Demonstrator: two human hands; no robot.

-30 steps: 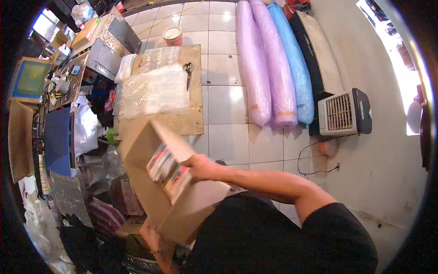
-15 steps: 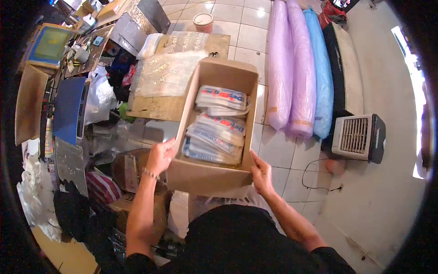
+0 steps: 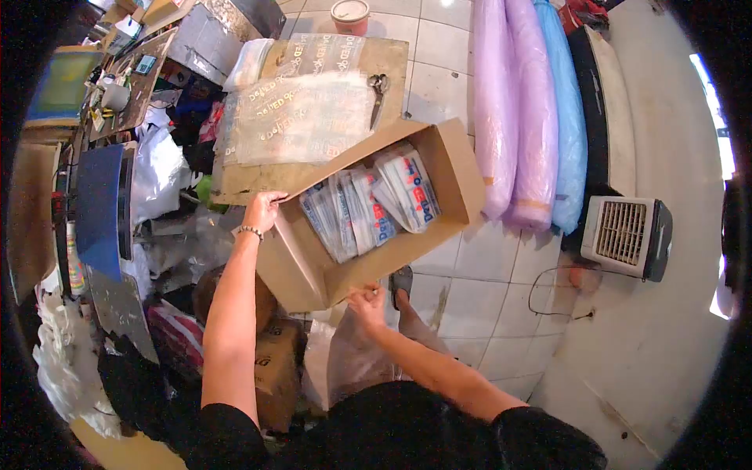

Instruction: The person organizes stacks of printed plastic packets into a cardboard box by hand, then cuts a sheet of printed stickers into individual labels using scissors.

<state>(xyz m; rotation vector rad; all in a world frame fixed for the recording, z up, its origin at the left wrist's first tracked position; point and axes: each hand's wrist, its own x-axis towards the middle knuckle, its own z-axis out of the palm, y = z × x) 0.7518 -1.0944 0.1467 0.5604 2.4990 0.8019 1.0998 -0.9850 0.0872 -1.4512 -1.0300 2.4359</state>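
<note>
Between my two hands a brown cardboard box (image 3: 291, 274), without a closed top, is held up and turned at an angle. Inside it lie several bundles of flat printed plastic bags (image 3: 360, 207) with blue and red lettering. My left hand (image 3: 265, 213), a beaded bracelet at its wrist, grips the box's near left edge. At the lower side, fingers of my right hand (image 3: 366, 304) are closed on the box edge. Beyond the box, scissors (image 3: 378, 98) and printed plastic sheets (image 3: 305, 117) lie on a brown board (image 3: 258, 184).
Long purple wrapped rolls (image 3: 529, 117) and a blue one (image 3: 562, 117) lie on the tiled floor to the right. An air cooler (image 3: 623, 231) stands by the wall with its cable. A bucket (image 3: 350, 17) is at the back; a cluttered workbench (image 3: 133, 78) fills the left.
The box has turned clockwise, its far end swinging right. My left hand has moved up slightly, and my right hand has shifted left along with the box. The scissors now show fully.
</note>
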